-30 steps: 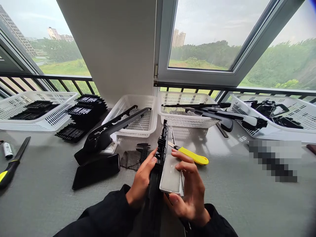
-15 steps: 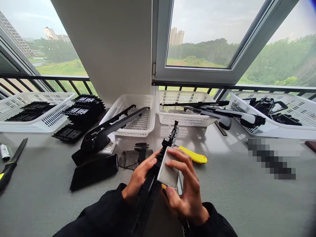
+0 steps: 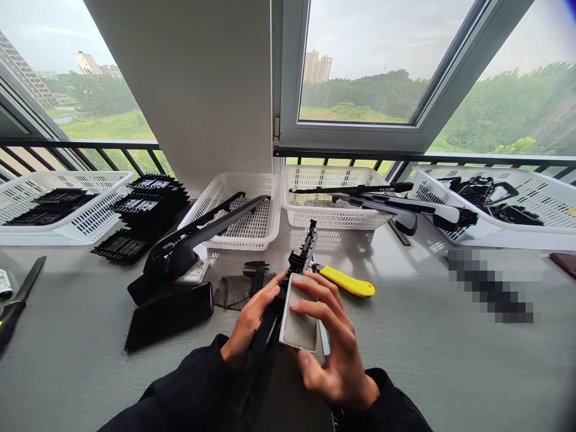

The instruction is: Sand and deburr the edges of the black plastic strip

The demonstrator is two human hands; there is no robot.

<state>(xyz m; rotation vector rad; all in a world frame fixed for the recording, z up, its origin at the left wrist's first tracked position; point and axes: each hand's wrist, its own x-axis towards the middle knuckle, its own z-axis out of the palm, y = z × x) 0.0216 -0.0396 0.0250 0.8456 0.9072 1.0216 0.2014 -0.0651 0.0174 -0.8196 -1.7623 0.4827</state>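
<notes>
The right hand (image 3: pixel 335 345) pinches a grey sanding block (image 3: pixel 298 314) between thumb and fingers and has slid it back along the long black plastic strip (image 3: pixel 288 294), nearer the body than a second ago, which reads as a rubbing stroke under way. The left hand (image 3: pixel 252 321) keeps its fingers pressed around the strip, which now tilts rightward above the tabletop's (image 3: pixel 427 354) near edge. The yellow utility knife (image 3: pixel 346 281) lies just beyond.

Long strip (image 3: pixel 302 261): black matt plastic. Block (image 3: pixel 299 321): grey, rough-faced, pale smooth edge. Knife (image 3: pixel 347 281): glossy yellow plastic. Baskets (image 3: pixel 265 230): white perforated plastic. Counter (image 3: pixel 427 348): smooth grey, slight sheen. Cloth (image 3: pixel 231 290): dark, matt.
</notes>
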